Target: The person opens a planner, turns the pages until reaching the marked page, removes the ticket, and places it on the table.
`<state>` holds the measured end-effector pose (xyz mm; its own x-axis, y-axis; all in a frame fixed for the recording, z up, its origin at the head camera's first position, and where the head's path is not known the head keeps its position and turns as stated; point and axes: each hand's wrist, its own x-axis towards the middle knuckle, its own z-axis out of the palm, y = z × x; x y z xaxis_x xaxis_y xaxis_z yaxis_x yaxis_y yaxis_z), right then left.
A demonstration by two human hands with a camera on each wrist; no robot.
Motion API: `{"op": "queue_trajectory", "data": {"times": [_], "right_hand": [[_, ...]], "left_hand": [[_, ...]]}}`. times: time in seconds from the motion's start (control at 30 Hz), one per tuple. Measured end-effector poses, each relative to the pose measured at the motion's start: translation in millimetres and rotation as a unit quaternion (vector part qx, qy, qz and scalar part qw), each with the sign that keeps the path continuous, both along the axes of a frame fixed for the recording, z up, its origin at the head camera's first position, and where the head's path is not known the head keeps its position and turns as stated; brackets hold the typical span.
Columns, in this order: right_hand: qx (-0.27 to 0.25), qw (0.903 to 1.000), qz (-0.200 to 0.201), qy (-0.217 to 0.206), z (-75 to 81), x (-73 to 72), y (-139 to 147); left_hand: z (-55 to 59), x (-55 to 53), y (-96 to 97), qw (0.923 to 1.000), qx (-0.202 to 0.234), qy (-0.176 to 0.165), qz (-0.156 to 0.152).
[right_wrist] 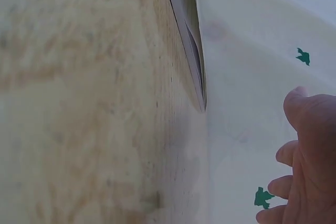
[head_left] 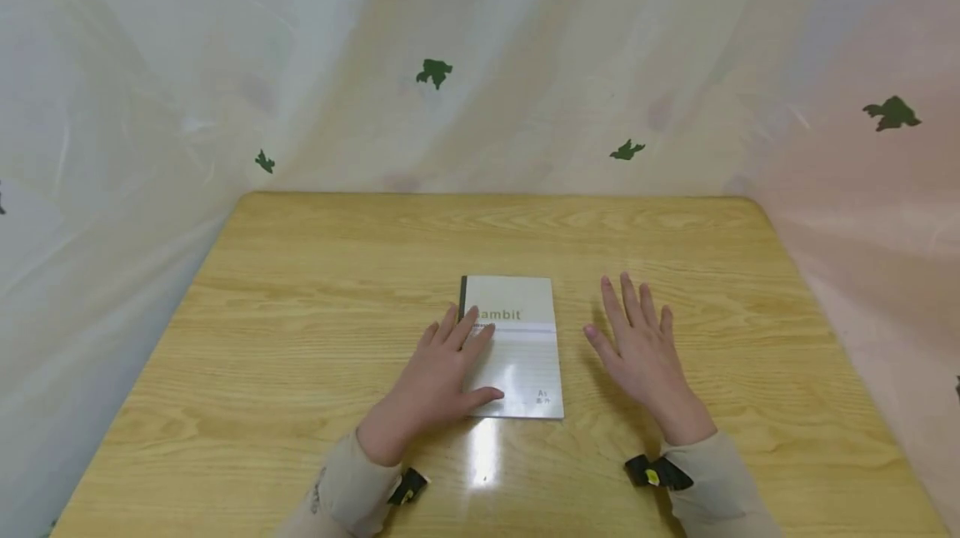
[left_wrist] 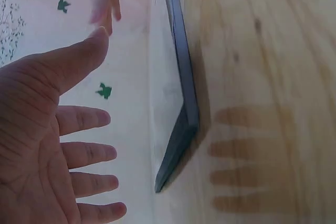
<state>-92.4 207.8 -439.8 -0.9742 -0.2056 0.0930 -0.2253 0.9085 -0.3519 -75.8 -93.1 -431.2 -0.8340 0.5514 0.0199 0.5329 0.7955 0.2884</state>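
A closed notebook (head_left: 517, 359) with a pale cover and a dark spine lies flat on the wooden table, its spine to the left. My left hand (head_left: 435, 376) hovers over the notebook's left side with fingers spread; the left wrist view shows a gap between this hand (left_wrist: 31, 129) and the dark spine (left_wrist: 181, 135). To the right of the notebook, my right hand (head_left: 641, 351) is held above the table, fingers spread and nothing in it. In the right wrist view the notebook's page edges (right_wrist: 191, 51) stand apart from the right hand (right_wrist: 315, 156).
The wooden table (head_left: 300, 271) has rounded far corners. A pale cloth (head_left: 525, 105) printed with green bird shapes hangs behind it and along both sides. Dark straps (head_left: 656, 473) sit at both sleeve cuffs.
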Motion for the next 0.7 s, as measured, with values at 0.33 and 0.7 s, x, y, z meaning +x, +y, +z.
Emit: {"op": "queue_trajectory", "data": {"times": [0.33,0.7], "right_hand": [[-0.002,1.0,0.001,-0.004,-1.4,2.4,-1],[0.004,1.0,0.005,0.0,-3.1,3.4,0]], "left_hand": [[1.8,8.9,35.8,0.996,-0.052,-0.043,-0.058],[-5.9,8.6,65.9,0.9923,-0.061,-0.044,-0.098]]}}
